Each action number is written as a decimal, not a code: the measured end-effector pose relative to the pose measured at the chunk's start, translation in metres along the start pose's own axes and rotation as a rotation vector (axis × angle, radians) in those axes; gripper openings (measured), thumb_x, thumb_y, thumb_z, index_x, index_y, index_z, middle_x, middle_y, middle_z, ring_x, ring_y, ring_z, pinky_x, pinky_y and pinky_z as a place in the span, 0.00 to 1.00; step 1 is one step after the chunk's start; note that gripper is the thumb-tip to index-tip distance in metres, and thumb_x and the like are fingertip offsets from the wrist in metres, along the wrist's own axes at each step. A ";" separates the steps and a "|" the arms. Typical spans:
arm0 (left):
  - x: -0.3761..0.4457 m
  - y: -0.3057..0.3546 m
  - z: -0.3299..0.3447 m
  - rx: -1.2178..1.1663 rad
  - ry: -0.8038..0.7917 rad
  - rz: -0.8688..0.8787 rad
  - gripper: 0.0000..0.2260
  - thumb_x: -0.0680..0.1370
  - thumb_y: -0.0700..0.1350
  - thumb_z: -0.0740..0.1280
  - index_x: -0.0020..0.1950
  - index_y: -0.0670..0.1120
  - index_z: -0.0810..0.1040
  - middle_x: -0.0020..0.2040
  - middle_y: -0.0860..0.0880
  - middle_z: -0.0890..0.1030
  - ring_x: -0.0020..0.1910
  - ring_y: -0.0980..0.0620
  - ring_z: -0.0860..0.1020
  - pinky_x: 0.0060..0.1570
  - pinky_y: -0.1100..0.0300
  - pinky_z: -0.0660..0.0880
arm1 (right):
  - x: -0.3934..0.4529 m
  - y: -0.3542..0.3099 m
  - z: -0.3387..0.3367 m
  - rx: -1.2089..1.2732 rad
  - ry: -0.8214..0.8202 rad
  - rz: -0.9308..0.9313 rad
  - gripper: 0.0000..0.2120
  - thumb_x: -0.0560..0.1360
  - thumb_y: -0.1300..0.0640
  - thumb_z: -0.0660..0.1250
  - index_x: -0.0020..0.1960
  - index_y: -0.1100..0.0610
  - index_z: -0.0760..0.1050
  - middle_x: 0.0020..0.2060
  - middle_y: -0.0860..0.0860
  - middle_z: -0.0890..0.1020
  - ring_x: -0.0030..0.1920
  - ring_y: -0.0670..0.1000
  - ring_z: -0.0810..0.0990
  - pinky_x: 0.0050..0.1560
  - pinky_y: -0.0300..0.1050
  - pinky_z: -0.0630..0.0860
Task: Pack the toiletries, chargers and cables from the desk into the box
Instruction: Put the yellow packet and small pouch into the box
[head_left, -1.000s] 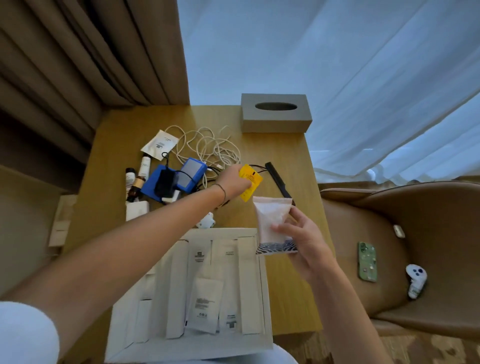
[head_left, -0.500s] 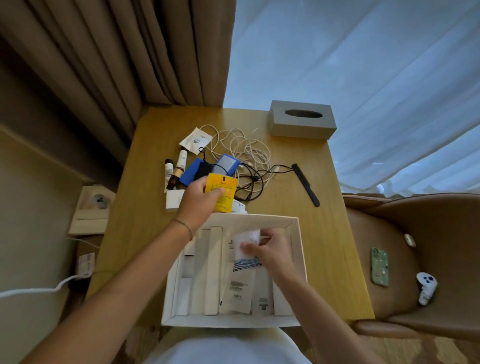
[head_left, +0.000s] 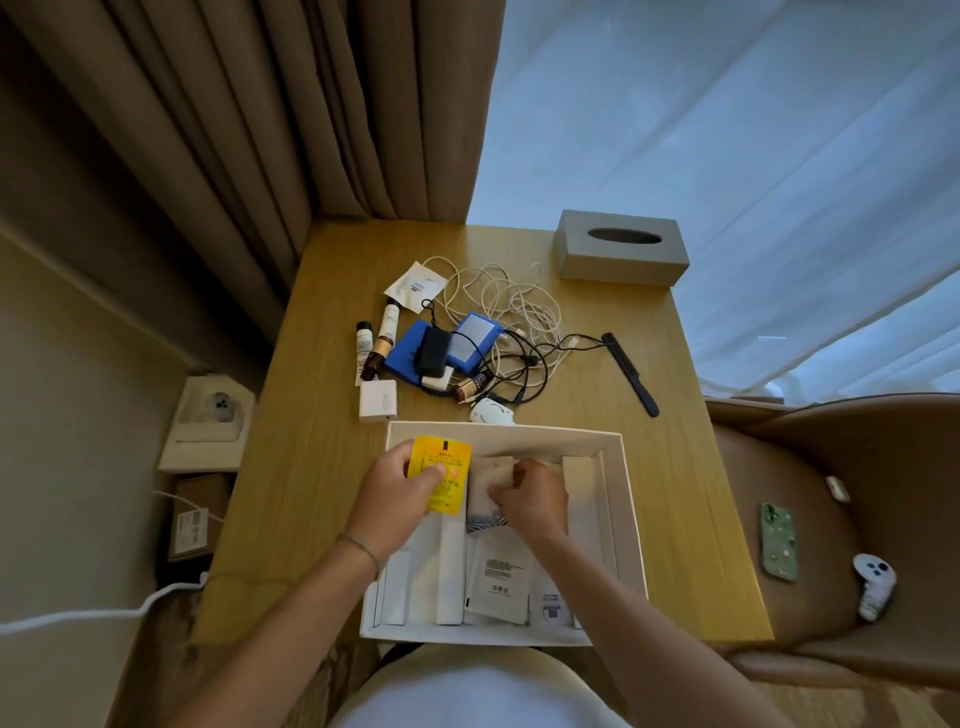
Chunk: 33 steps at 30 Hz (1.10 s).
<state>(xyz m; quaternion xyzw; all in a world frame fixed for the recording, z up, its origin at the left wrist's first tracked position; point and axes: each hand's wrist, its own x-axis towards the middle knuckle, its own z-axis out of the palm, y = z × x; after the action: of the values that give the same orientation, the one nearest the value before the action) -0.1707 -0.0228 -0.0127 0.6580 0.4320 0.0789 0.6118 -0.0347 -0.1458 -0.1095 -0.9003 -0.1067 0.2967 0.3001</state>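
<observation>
Left hand (head_left: 395, 493) pinches a yellow sachet (head_left: 440, 474) by its near-left side, thumb on its face, held over the box's far-left corner. Right hand (head_left: 527, 501), fingers curled, presses a white pouch (head_left: 491, 480) down inside the box, just right of the sachet. Hands nearly touching.

Surface: wooden desk (head_left: 660, 467) in a corner, brown curtain (head_left: 291, 130) beyond the left hand, sheer white curtain (head_left: 727, 130) beyond the right. Tan chair (head_left: 831, 467) to the right of the right hand.

Sachet long axis runs away from the person, slightly tilted. White box (head_left: 628, 519) is open-topped, with white packets lying lengthwise under both wrists.

Past the fingers: white charger (head_left: 377, 400), small bottles (head_left: 382, 340), blue cases (head_left: 447, 345), cable tangle (head_left: 511, 317), black comb (head_left: 631, 374), grey tissue box (head_left: 621, 247) far right. Bare desk strips lie left and right of the box; box's near edge sits at the desk edge.
</observation>
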 end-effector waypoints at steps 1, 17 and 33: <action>-0.002 -0.002 0.002 0.006 -0.005 -0.001 0.04 0.80 0.39 0.67 0.48 0.46 0.81 0.45 0.37 0.84 0.37 0.50 0.80 0.33 0.62 0.78 | -0.001 0.000 -0.001 -0.043 0.013 -0.028 0.09 0.69 0.52 0.77 0.38 0.48 0.76 0.32 0.41 0.80 0.36 0.40 0.78 0.31 0.39 0.69; 0.024 -0.021 0.093 0.189 -0.157 -0.112 0.13 0.76 0.34 0.66 0.41 0.53 0.82 0.43 0.46 0.84 0.42 0.48 0.83 0.38 0.57 0.82 | -0.029 -0.003 -0.103 0.181 0.138 -0.139 0.10 0.77 0.63 0.67 0.55 0.56 0.85 0.44 0.48 0.85 0.43 0.49 0.84 0.46 0.50 0.85; 0.044 -0.029 0.154 0.956 0.012 0.279 0.04 0.77 0.46 0.68 0.50 0.51 0.81 0.46 0.52 0.83 0.48 0.50 0.81 0.48 0.55 0.79 | -0.037 0.007 -0.137 0.305 0.016 -0.166 0.08 0.78 0.62 0.68 0.51 0.53 0.84 0.38 0.49 0.85 0.32 0.46 0.81 0.38 0.48 0.83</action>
<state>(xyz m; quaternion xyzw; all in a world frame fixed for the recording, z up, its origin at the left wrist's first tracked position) -0.0597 -0.1102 -0.0933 0.9159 0.3312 -0.0429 0.2227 0.0179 -0.2305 -0.0077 -0.8348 -0.1321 0.2764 0.4574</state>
